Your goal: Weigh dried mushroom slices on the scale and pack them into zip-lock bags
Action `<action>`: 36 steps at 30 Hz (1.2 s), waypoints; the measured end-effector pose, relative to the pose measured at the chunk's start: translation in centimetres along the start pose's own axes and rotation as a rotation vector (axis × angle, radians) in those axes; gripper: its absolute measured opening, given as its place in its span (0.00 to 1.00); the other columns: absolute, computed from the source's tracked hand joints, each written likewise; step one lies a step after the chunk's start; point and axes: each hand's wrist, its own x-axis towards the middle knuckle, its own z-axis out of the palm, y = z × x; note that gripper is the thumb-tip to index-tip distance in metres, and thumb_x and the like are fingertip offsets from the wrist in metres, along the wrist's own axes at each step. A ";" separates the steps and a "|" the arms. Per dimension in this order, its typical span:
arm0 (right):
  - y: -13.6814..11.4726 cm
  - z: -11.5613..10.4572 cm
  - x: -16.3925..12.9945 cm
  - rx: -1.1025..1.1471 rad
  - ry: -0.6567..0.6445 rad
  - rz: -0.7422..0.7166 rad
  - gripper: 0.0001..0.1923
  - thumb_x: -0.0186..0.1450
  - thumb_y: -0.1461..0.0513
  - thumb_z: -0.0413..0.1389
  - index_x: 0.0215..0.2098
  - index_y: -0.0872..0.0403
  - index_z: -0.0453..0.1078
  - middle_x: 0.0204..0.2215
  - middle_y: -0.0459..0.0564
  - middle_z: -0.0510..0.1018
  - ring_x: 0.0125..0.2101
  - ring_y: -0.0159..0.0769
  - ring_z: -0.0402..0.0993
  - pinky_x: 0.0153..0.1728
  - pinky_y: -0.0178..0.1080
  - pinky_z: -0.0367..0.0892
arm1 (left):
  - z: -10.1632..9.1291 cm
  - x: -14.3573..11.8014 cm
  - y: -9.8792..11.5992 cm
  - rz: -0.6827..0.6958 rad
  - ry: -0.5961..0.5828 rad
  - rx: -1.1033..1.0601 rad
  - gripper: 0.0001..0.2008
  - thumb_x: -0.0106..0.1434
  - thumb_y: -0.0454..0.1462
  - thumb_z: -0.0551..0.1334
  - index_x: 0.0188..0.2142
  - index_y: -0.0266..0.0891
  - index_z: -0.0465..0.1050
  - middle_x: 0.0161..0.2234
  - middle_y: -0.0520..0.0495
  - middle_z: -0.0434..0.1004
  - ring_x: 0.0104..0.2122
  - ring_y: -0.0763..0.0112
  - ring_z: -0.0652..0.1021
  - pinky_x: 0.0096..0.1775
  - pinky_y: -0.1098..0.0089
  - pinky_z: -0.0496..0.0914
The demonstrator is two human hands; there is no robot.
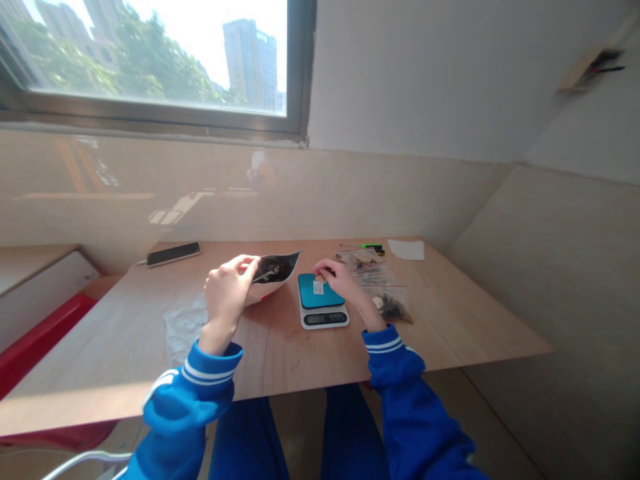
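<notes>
Open pouch held up in one hand, the other hand over a small scale on the table.

The left hand (226, 293) pinches the rim of an open pouch (273, 272) with dark contents, thumb and fingers closed on its edge, holding it tilted just above the table (125, 347). At its three o'clock the right hand (336, 277) sits over the far edge of the teal-topped scale (321, 300), fingertips pressed together on something small that I cannot make out. Past that hand, from one to four o'clock, clear bags (380, 283) of bits lie crowded together, a green pen (373, 247) and a white paper (407, 249) beyond them. A phone (173, 254) lies at ten o'clock, and a crumpled clear sheet (185, 323) under the left wrist.
</notes>
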 end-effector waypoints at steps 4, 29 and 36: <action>4.4 2.3 -0.2 -0.090 -0.076 0.065 0.14 0.62 0.72 0.49 0.34 0.56 0.76 0.35 0.54 0.81 0.37 0.37 0.77 0.44 0.41 0.70 | 0.0 -0.3 0.1 -0.014 0.001 0.008 0.13 0.62 0.48 0.59 0.37 0.48 0.80 0.32 0.50 0.84 0.37 0.59 0.81 0.37 0.66 0.69; 10.1 -1.8 -2.9 -0.179 0.116 0.186 0.26 0.55 0.75 0.46 0.48 0.58 0.74 0.50 0.59 0.77 0.53 0.43 0.71 0.58 0.51 0.61 | -0.1 -1.3 -0.5 0.027 -0.009 -0.041 0.14 0.62 0.49 0.58 0.38 0.49 0.79 0.34 0.50 0.84 0.37 0.60 0.81 0.37 0.67 0.69; 10.8 -1.6 -4.1 -0.243 0.064 0.204 0.15 0.53 0.75 0.53 0.29 0.53 0.77 0.34 0.58 0.82 0.39 0.47 0.77 0.49 0.47 0.69 | -0.1 -1.4 -0.6 0.019 -0.015 -0.052 0.13 0.62 0.49 0.59 0.38 0.50 0.79 0.34 0.51 0.84 0.37 0.61 0.81 0.37 0.67 0.69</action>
